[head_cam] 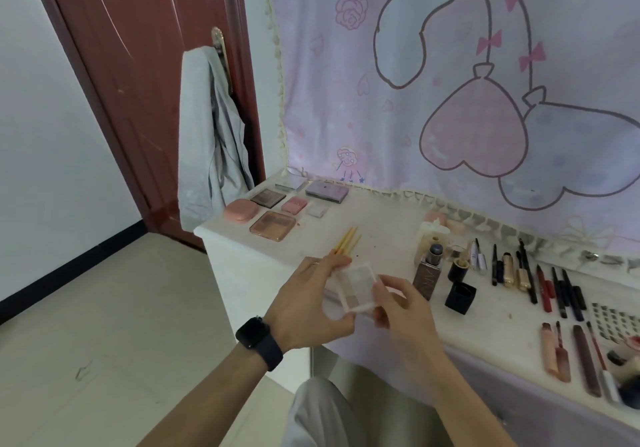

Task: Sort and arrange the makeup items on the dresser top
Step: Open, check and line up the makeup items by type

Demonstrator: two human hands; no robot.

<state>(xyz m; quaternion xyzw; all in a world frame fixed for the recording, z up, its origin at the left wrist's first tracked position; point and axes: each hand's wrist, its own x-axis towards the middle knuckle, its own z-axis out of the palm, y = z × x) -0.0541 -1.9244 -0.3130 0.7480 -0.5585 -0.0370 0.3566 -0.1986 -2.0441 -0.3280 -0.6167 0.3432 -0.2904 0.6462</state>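
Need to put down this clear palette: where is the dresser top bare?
Bare room for the palette: the middle strip between the yellow brushes and the foundation bottle, running back to the curtain fringe. Also right of the small clear case. Crowded: the pencil row and lipsticks on the right.

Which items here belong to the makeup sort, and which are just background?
Job: clear palette in left hand and right hand; pink compact; yellow brushes; foundation bottle; pencil row.
Background: grey garment; door; wall hanging; wristwatch.
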